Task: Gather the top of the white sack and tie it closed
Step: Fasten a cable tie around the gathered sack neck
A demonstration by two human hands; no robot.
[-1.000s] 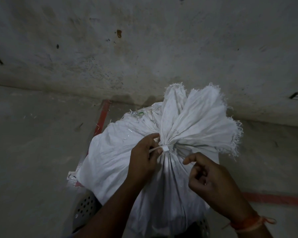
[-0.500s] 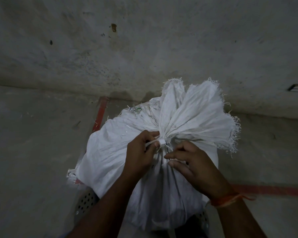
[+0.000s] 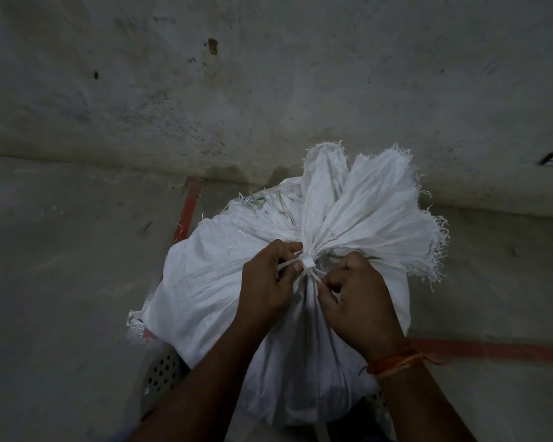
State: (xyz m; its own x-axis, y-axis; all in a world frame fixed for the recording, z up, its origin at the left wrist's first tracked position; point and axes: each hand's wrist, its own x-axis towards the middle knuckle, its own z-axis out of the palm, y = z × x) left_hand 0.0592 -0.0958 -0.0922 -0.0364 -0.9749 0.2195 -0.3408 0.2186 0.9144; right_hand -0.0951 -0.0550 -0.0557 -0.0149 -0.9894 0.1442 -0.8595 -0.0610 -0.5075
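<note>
the scene is dim and greyish, corners darkening toward the edges. the white sack (image 3: 224,282) is the brightest thing, its folds softly lit from above with no glare. both hands (image 3: 265,282) (image 3: 361,301) read dark and low in detail. a faint shadow sits on the wall (image 3: 268,90) behind the sack. wide-angle bending curves the floor line; fine grain softens everything.

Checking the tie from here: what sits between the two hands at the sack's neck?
In the head view, a small white plastic tie head cinching the white woven sack, between left hand and right hand.
</note>
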